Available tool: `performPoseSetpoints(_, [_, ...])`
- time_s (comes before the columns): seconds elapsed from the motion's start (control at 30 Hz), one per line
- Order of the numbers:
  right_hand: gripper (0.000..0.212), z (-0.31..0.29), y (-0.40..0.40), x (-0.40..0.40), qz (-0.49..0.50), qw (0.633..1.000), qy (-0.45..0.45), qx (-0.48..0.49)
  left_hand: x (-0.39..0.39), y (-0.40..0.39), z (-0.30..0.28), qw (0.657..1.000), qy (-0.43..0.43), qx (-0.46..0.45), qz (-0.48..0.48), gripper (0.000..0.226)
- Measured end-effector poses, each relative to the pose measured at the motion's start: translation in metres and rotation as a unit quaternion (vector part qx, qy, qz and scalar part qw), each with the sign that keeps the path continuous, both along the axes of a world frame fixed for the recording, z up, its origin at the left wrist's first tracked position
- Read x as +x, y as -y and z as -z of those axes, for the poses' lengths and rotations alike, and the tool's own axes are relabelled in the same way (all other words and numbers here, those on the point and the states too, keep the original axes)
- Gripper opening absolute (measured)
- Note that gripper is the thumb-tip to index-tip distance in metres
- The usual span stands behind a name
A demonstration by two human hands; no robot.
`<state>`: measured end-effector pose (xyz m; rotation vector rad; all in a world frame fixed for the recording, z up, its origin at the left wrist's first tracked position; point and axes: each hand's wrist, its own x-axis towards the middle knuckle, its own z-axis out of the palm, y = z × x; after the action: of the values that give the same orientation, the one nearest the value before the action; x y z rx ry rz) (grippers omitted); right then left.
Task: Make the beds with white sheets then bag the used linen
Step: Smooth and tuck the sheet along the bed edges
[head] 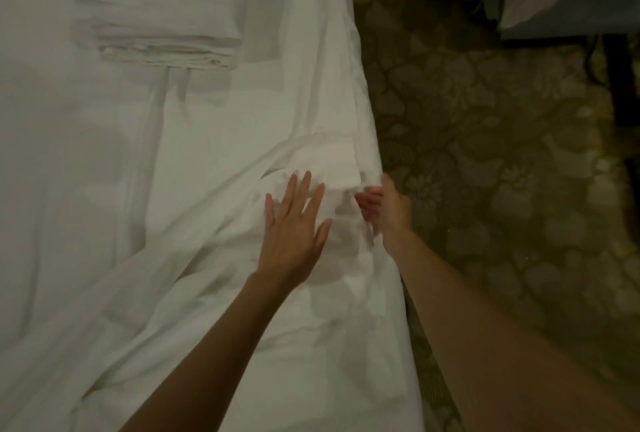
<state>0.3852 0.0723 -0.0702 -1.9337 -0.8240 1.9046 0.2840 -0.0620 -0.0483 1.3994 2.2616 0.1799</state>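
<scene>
One head-worn view looks steeply down, close over the bed (104, 189) edge. It faces forward along the bedside, with carpet (502, 189) to the right. The far corner is dim, perhaps furniture.

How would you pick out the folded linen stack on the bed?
Start from the bed, spread with a white sheet left of the patterned carpet. Near its far end lies the folded linen stack. It is the only neat rectangle with layered edges showing; the cloth around it lies loose and creased.

No text, label, brand, number or sign can be read anywhere in this view. The white sheet (180, 189) carries no legible marking (its folds are plain), and the patterned carpet (502, 172) shows only a floral design.
</scene>
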Motion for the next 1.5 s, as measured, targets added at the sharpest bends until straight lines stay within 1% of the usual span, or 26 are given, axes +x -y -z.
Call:
performPoseSetpoints(0.03, [0.038, -0.001, 0.012, 0.012, -0.010, 1.000, 0.017, 0.009, 0.004, 0.007, -0.002, 1.000, 0.002, 0.004, -0.007, 0.073])
performPoseSetpoints(0.1, [0.038, -0.006, 0.038, 0.038, -0.063, 0.996, 0.059, 0.027, 0.015, 0.023, -0.006, 1.000, 0.010, 0.015, -0.010, 0.073])
performPoseSetpoints(0.13, [0.038, -0.009, 0.050, 0.050, -0.079, 0.994, 0.066, 0.029, 0.021, 0.032, -0.008, 1.000, 0.014, 0.013, -0.008, 0.074])
performPoseSetpoints(0.2, [0.037, -0.016, 0.073, 0.071, -0.087, 0.994, 0.060, 0.013, 0.035, 0.049, -0.010, 0.999, 0.036, -0.001, 0.000, 0.074])
performPoseSetpoints(0.27, [0.041, -0.020, 0.095, 0.090, -0.090, 0.994, 0.055, 0.005, 0.052, 0.069, -0.014, 0.997, 0.074, -0.015, -0.011, 0.069])
performPoseSetpoints(0.33, [0.049, -0.021, 0.117, 0.109, -0.111, 0.991, 0.067, 0.024, 0.070, 0.092, -0.019, 0.993, 0.113, 0.003, -0.046, 0.059])
performPoseSetpoints(0.4, [0.042, -0.027, 0.135, 0.123, -0.157, 0.983, 0.085, 0.050, 0.087, 0.114, -0.025, 0.986, 0.140, 0.021, -0.083, 0.053])
performPoseSetpoints(0.5, [0.032, -0.030, 0.153, 0.137, -0.207, 0.972, 0.095, 0.063, 0.113, 0.143, -0.030, 0.976, 0.172, 0.028, -0.132, 0.053])
performPoseSetpoints(0.57, [0.034, -0.030, 0.162, 0.140, -0.208, 0.970, 0.108, 0.072, 0.128, 0.159, -0.032, 0.967, 0.193, 0.027, -0.167, 0.053])
performPoseSetpoints(0.67, [0.047, -0.030, 0.175, 0.146, -0.181, 0.970, 0.133, 0.093, 0.150, 0.175, -0.032, 0.954, 0.211, 0.039, -0.210, 0.053])
performPoseSetpoints(0.73, [0.048, -0.033, 0.183, 0.153, -0.161, 0.974, 0.126, 0.094, 0.167, 0.182, -0.033, 0.942, 0.225, 0.055, -0.244, 0.051])
performPoseSetpoints(0.77, [0.042, -0.033, 0.186, 0.159, -0.165, 0.975, 0.117, 0.093, 0.176, 0.183, -0.035, 0.934, 0.236, 0.057, -0.262, 0.051])
performPoseSetpoints(0.83, [0.021, -0.034, 0.194, 0.172, -0.190, 0.974, 0.086, 0.087, 0.193, 0.188, -0.038, 0.922, 0.255, 0.054, -0.288, 0.051])
performPoseSetpoints(0.87, [0.017, -0.038, 0.198, 0.178, -0.202, 0.974, 0.067, 0.079, 0.201, 0.191, -0.040, 0.918, 0.259, 0.051, -0.297, 0.052])
performPoseSetpoints(0.97, [0.017, -0.041, 0.208, 0.208, -0.250, 0.967, 0.023, 0.046, 0.225, 0.200, -0.040, 0.903, 0.257, 0.049, -0.341, 0.052])
performPoseSetpoints(1.1, [0.018, -0.034, 0.226, 0.256, -0.283, 0.959, 0.018, 0.005, 0.251, 0.215, -0.044, 0.870, 0.250, 0.075, -0.418, 0.040])
performPoseSetpoints(1.13, [0.018, -0.033, 0.230, 0.264, -0.287, 0.958, 0.018, 0.001, 0.256, 0.220, -0.045, 0.868, 0.245, 0.073, -0.426, 0.038])
performPoseSetpoints(1.23, [0.020, -0.030, 0.240, 0.282, -0.285, 0.958, 0.015, 0.002, 0.267, 0.232, -0.046, 0.876, 0.230, 0.064, -0.419, 0.035])
performPoseSetpoints(1.33, [0.018, -0.021, 0.250, 0.298, -0.301, 0.953, 0.015, 0.012, 0.270, 0.237, -0.044, 0.880, 0.233, 0.055, -0.411, 0.030])
performPoseSetpoints(1.43, [0.012, -0.018, 0.252, 0.301, -0.365, 0.931, 0.031, 0.011, 0.270, 0.237, -0.040, 0.900, 0.218, 0.038, -0.376, 0.029])
performPoseSetpoints(1.47, [0.014, -0.020, 0.250, 0.296, -0.386, 0.922, 0.031, 0.007, 0.271, 0.236, -0.039, 0.905, 0.214, 0.030, -0.366, 0.030])
performPoseSetpoints(1.5, [0.023, -0.021, 0.247, 0.291, -0.403, 0.915, 0.025, 0.005, 0.272, 0.236, -0.037, 0.909, 0.212, 0.025, -0.358, 0.030])
